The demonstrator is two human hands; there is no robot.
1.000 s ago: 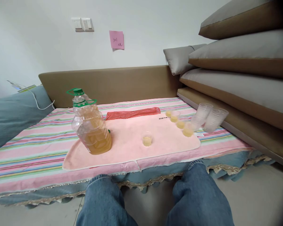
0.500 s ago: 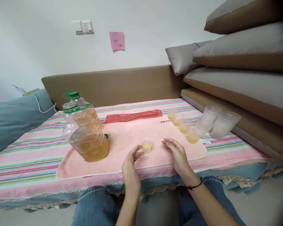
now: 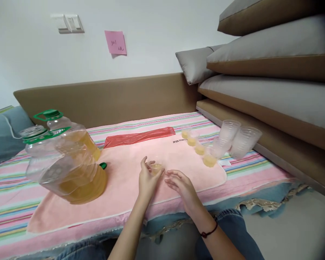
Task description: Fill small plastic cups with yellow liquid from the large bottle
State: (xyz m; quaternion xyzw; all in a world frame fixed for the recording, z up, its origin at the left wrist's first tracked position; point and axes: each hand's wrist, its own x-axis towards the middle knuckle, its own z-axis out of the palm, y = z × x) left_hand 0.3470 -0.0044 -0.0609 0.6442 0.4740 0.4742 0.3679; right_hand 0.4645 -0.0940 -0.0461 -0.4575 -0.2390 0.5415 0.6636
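On the towel (image 3: 121, 186), the left hand (image 3: 147, 182) clasps 1 cup (image 3: 157, 167), probably for steadiness; the right hand (image 3: 183, 187) hovers beside, unclenched.

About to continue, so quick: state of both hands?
Left hand: closed around a clear plastic cup of yellow liquid.
Right hand: partly open, holding nothing, near the cup.

Near jug (image 3: 73, 177) on the left is clear, glossy plastic, and the cup (image 3: 156, 167) near the middle is see-through plastic too. Stacked cups (image 3: 245, 143) on the right look kinda cloudy and ribbed. Far red film (image 3: 138, 138): shiny, crinkly plastic. Pink towel (image 3: 119, 186): matt cloth. Sticky note (image 3: 115, 42): matt paper.
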